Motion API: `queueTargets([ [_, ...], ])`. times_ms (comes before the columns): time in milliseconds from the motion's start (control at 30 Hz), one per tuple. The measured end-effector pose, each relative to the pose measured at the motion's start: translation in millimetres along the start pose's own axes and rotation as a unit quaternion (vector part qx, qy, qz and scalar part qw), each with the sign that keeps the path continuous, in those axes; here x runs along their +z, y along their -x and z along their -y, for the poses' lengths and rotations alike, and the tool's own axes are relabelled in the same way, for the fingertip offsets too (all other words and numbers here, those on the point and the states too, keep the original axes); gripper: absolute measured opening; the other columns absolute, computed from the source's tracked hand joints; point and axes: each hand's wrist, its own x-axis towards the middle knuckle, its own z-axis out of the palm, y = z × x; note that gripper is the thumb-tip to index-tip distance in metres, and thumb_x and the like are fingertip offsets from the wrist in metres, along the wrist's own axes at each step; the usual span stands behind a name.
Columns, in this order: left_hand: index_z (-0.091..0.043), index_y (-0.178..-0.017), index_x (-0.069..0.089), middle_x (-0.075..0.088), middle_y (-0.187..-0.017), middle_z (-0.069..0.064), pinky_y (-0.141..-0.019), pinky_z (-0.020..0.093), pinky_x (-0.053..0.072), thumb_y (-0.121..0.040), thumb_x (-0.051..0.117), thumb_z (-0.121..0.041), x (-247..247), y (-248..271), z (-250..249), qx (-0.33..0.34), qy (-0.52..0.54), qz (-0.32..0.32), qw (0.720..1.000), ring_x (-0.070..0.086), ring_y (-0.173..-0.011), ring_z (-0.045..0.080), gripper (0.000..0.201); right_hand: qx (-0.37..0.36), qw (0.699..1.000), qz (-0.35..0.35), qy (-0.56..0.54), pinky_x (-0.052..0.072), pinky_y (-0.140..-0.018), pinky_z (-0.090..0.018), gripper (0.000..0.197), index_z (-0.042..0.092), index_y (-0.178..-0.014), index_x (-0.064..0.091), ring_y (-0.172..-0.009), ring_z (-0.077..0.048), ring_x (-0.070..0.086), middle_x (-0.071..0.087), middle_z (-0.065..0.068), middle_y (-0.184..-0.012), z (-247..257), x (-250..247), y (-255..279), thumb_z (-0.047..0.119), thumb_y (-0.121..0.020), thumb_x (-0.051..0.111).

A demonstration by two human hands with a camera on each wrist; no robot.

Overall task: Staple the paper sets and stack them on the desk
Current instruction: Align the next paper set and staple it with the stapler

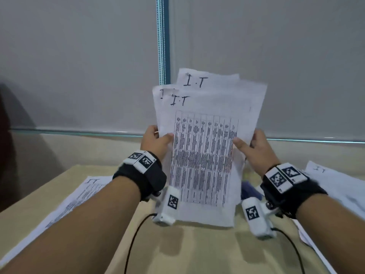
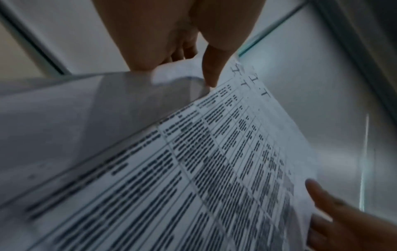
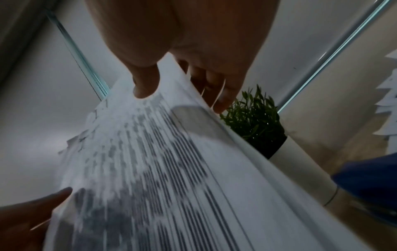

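Head view, near to far: the counter (image 1: 197, 250) runs under both forearms, with loose printed sheets (image 1: 65, 204) lying at 9 o'clock and another spread of sheets (image 1: 335, 186) at 3 o'clock. Between the wrists, at 12 o'clock, the paper set (image 1: 205, 155) stands upright, its bottom edge on or just above the counter — I cannot tell which. The left hand (image 1: 156, 141) pinches the set's left edge, thumb on the printed face and fingers behind; the right hand (image 1: 254, 145) grips the right edge the same way. The top edges are staggered, so the sheets are not yet squared. A blue object (image 1: 249, 191), blurred, sits behind the set at about 2 o'clock; it may be the stapler. Farther back the right wrist view shows a small potted plant (image 3: 253, 118) against the wall.

The set looks light, thin and floppy — likely to fan or slip apart. Holding both long edges at mid-height seems right for tapping it square.
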Motion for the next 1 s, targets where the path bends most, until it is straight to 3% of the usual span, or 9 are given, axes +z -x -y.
queueTargets([
  [100,-0.005,-0.122,0.048,0.057,-0.105,0.004,-0.082,0.028,0.041,-0.089,0.061,-0.016,-2,0,6,0.011,-0.018,0.031,0.999,0.056,-0.096,0.020,0.037,0.003,1.000,0.002,0.002,0.043,-0.098,-0.035,0.048,0.013,-0.132,0.036,-0.107,-0.016,0.054,0.056,0.002,-0.120,-1,8,2,0.018,-0.091,0.059],
  [200,-0.007,-0.121,0.049,0.058,-0.106,0.005,-0.080,0.030,0.043,-0.093,0.054,-0.019,0,2,10,0.027,-0.061,0.055,0.996,0.056,-0.095,0.022,0.031,0.009,0.999,0.020,0.023,0.042,-0.104,-0.043,0.046,0.014,-0.136,0.032,-0.109,-0.017,0.055,0.055,-0.001,-0.127,-1,18,4,0.015,-0.094,0.053],
  [400,-0.011,-0.107,0.049,0.059,-0.092,-0.001,-0.062,0.022,0.044,-0.095,0.049,-0.021,-4,-4,-2,0.081,0.015,0.038,0.996,0.057,-0.082,0.016,0.016,-0.026,0.996,-0.060,-0.054,0.048,-0.091,-0.033,0.045,0.018,-0.133,0.030,-0.089,-0.001,0.056,0.056,0.008,-0.106,22,19,-11,0.007,-0.094,0.050],
  [567,-0.015,-0.108,0.053,0.063,-0.097,-0.003,-0.074,0.027,0.048,-0.096,0.048,-0.024,-4,-5,2,0.052,0.020,0.059,0.997,0.060,-0.090,0.016,0.015,0.036,0.999,-0.026,0.017,0.043,-0.098,-0.041,0.051,0.014,-0.137,0.029,-0.125,-0.029,0.047,0.046,-0.012,-0.138,22,23,-12,0.017,-0.090,0.051],
  [667,-0.018,-0.103,0.053,0.064,-0.103,0.002,-0.088,0.039,0.050,-0.096,0.048,-0.022,-2,-8,-2,0.066,0.042,0.044,0.996,0.061,-0.097,0.023,0.010,0.006,0.999,-0.030,0.008,0.047,-0.069,-0.028,0.022,0.017,-0.115,0.045,-0.083,-0.015,0.058,0.059,0.008,-0.096,33,21,-10,0.011,-0.094,0.043],
  [733,-0.018,-0.104,0.052,0.063,-0.101,0.000,-0.086,0.037,0.050,-0.096,0.048,-0.024,-1,-5,-3,0.065,0.047,0.045,0.996,0.061,-0.097,0.022,0.011,-0.007,0.999,-0.036,-0.003,0.044,-0.062,-0.027,0.020,0.017,-0.113,0.046,-0.071,-0.011,0.054,0.059,0.008,-0.093,34,19,-10,0.010,-0.095,0.042],
  [867,-0.018,-0.101,0.056,0.065,-0.096,-0.003,-0.085,0.036,0.051,-0.096,0.047,-0.022,2,3,2,0.095,0.021,0.056,0.994,0.062,-0.095,0.021,0.011,0.016,0.998,-0.065,0.005,0.051,-0.082,-0.034,0.035,0.020,-0.117,0.051,-0.093,-0.020,0.060,0.063,0.002,-0.108,13,17,-5,0.002,-0.088,0.044],
  [967,-0.015,-0.100,0.058,0.064,-0.088,-0.009,-0.072,0.022,0.052,-0.096,0.046,-0.018,3,-4,-5,0.104,0.034,0.055,0.993,0.061,-0.083,0.009,0.012,0.067,0.976,-0.206,0.038,0.047,-0.079,-0.016,0.030,0.016,-0.102,0.062,-0.084,-0.017,0.060,0.065,0.002,-0.093,-10,0,-17,-0.002,-0.083,0.048],
  [1000,-0.014,-0.099,0.057,0.064,-0.087,-0.010,-0.068,0.017,0.052,-0.096,0.046,-0.016,4,-6,-8,0.105,0.043,0.056,0.992,0.061,-0.080,0.005,0.011,0.107,0.967,-0.204,0.111,0.045,-0.083,-0.019,0.028,0.012,-0.102,0.065,-0.090,-0.022,0.061,0.066,-0.003,-0.097,-24,-7,-23,-0.001,-0.085,0.048],
])
